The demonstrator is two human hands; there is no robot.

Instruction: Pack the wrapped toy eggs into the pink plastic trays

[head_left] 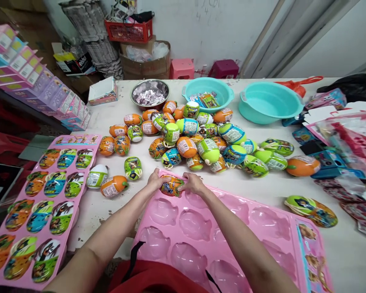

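Observation:
An orange surprise egg [171,186] with a printed wrapper lies at the far left corner cavity of the pink moulded tray [178,202]. My left hand [155,180] closes on its left side, thumb over the top. From the other side my right hand [194,183] grips it with fingers bent near its green end. Whether the egg is fully seated cannot be made out. Bare cavities show across the rest of the tray, partly covered by my forearms. Just beyond my hands lies a heap of orange, green and blue eggs [186,147].
At left stands a filled pink tray [72,171]. Behind the heap are a metal bowl [134,90] of small packets, a turquoise basin [227,99] with packets, and another turquoise basin [265,108]. Loose eggs [112,186] lie between the trays; plastic packaging [347,138] crowds the right.

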